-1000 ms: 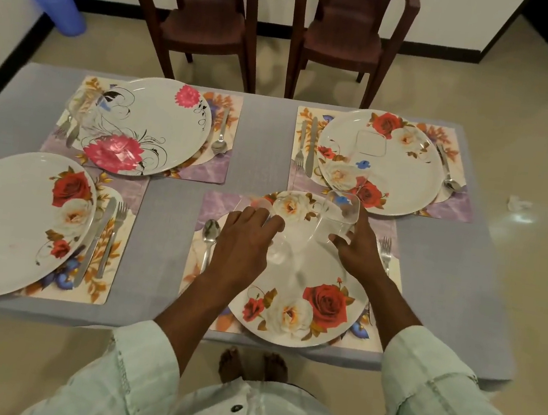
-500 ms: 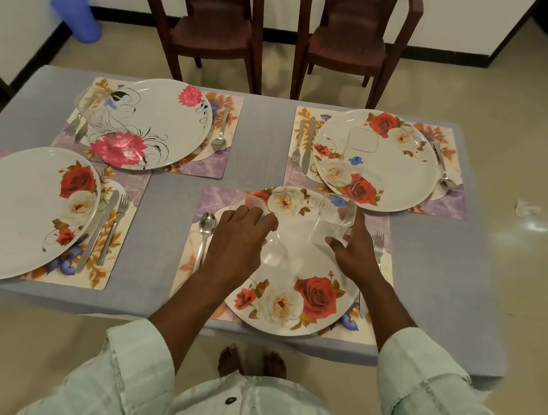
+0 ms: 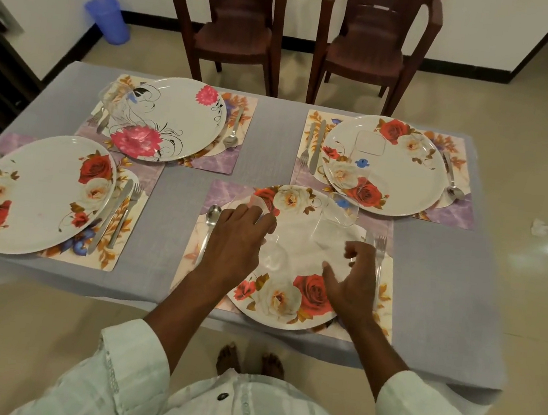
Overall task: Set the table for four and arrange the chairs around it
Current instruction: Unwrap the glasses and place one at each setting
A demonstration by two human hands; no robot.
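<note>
While the left hand [image 3: 238, 237] grips a clear glass [image 3: 262, 237] lying on the nearest plate [image 3: 289, 299], the right hand [image 3: 351, 282] hovers, fingers loosely curled and empty, just beside a second upright glass [image 3: 336, 222]

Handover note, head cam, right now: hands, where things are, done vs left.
Left hand: grips a clear glass lying over the near plate.
Right hand: open, holding nothing, beside a second clear glass on that plate.
Done: four plates on mats with cutlery on the table; the far right plate carries a glass.
Left: place the glasses; bring in the two chairs standing off the far edge.
</note>
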